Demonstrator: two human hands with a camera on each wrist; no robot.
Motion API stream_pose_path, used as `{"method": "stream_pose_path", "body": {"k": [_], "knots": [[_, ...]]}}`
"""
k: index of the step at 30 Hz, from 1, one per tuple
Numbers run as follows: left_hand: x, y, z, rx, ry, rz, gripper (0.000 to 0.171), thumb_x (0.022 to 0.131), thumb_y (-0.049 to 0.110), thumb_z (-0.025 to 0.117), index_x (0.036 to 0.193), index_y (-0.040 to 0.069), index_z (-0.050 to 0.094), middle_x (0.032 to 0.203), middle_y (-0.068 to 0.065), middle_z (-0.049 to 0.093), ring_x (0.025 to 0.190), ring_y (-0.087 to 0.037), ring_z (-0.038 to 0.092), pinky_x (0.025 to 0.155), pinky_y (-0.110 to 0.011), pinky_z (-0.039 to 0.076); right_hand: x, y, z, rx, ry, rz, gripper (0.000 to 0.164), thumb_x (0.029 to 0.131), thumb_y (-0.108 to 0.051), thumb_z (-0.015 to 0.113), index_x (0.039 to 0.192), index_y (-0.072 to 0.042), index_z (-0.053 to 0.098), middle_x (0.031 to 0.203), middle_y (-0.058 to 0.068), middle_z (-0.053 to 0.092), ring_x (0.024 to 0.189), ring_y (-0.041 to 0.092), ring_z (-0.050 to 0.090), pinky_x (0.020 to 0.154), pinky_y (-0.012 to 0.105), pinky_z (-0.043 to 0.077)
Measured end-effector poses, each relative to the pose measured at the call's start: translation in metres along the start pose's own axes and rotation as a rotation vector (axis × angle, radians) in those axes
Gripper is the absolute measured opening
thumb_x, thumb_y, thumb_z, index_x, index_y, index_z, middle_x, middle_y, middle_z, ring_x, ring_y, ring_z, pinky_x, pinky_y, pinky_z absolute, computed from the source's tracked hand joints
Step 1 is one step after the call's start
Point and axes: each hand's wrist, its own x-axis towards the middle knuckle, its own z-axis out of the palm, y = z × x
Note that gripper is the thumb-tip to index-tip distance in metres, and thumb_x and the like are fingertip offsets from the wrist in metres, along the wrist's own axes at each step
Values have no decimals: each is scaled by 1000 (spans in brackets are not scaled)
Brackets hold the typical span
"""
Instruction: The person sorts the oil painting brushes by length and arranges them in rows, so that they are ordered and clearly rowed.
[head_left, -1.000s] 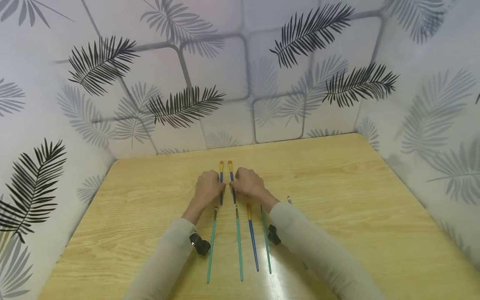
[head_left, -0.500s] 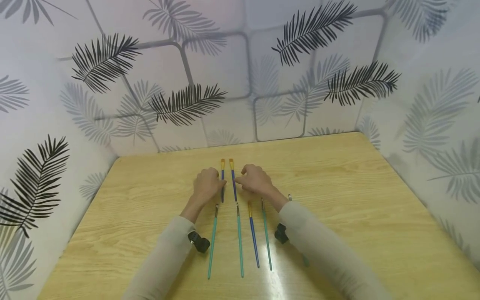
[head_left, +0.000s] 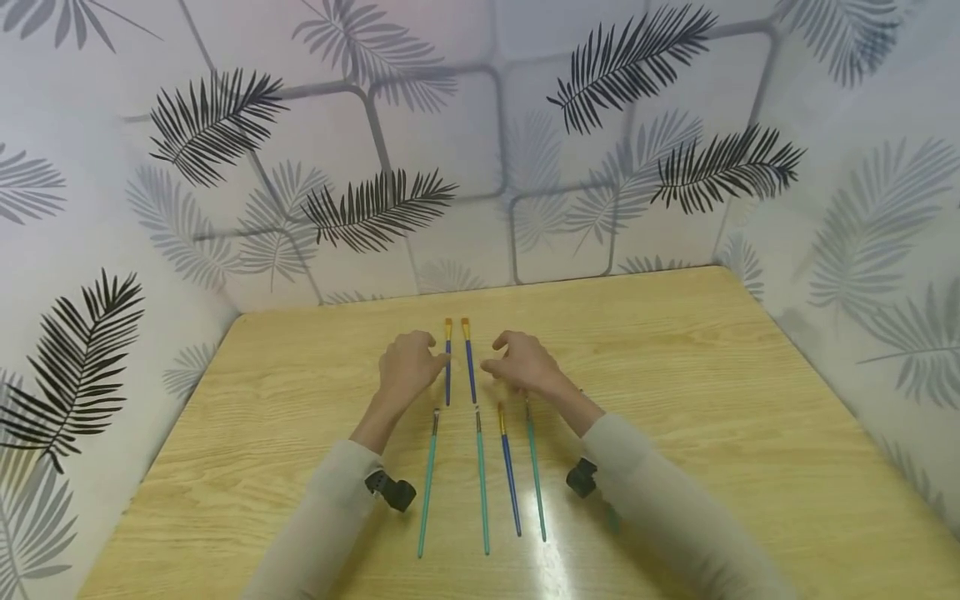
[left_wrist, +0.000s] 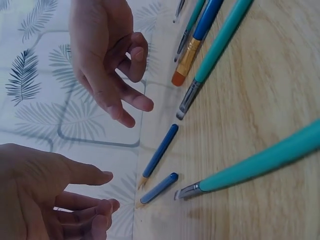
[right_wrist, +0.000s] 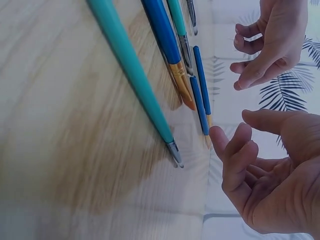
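Note:
Two short blue paintbrushes with flat orange bristles lie side by side at the middle of the table, the left brush and the right brush. My left hand is just left of them, its thumb tip overlapping the left brush in the head view. Loosely bent fingers of that hand hold nothing in the left wrist view. To the right of the pair hovers my right hand, thumb and fingers spread apart. In the right wrist view its palm shows nothing in it.
Nearer my body lies a row of longer brushes: a left teal brush, a middle teal brush, a blue brush and a right teal brush. Another teal handle is mostly hidden by my right sleeve. Patterned wall borders the table.
Both hands have drawn apart from the two short blue brushes, the right hand moving right and the left slightly left. Those brushes now lie free on the table.

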Motion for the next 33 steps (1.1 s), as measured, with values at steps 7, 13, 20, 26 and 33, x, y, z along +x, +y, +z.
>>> {"method": "stream_pose_path", "body": {"k": [7, 13, 20, 26, 33], "knots": [[-8, 3, -2, -58, -2, 14, 41, 93, 27, 70, 124, 0, 68, 85, -12, 75, 38, -7, 37, 35, -17, 27, -10, 4, -5, 93, -47, -16, 57, 95, -27, 68, 140, 0, 47, 100, 14, 74, 48, 22, 58, 47, 31, 52], [-13, 8, -3, -83, -32, 32, 41, 93, 28, 67, 125, 2, 67, 72, -7, 71, 37, -6, 34, 35, -17, 26, -16, 6, -9, 156, -80, -34, 58, 94, -24, 68, 141, 1, 45, 103, 17, 73, 47, 19, 55, 45, 26, 45], [-18, 10, -4, -104, -52, 43, 42, 93, 28, 67, 126, 1, 67, 91, -11, 76, 39, -7, 44, 36, -16, 31, -21, 9, -12, 151, -87, -38, 58, 93, -25, 69, 140, 2, 47, 102, 17, 73, 49, 20, 57, 45, 26, 45], [-22, 11, -4, -107, -63, 41, 42, 93, 29, 68, 126, 3, 67, 97, -12, 76, 42, -7, 48, 37, -16, 32, -24, 13, -14, 165, -96, -55, 59, 93, -25, 68, 140, 3, 46, 101, 18, 73, 47, 20, 57, 43, 27, 45], [-29, 13, -5, -129, -78, 40, 41, 93, 29, 67, 125, 3, 68, 99, -12, 76, 39, -6, 42, 36, -16, 28, -29, 14, -16, 192, -113, -59, 59, 93, -22, 69, 141, 3, 44, 102, 19, 72, 48, 20, 59, 43, 25, 44]]}}
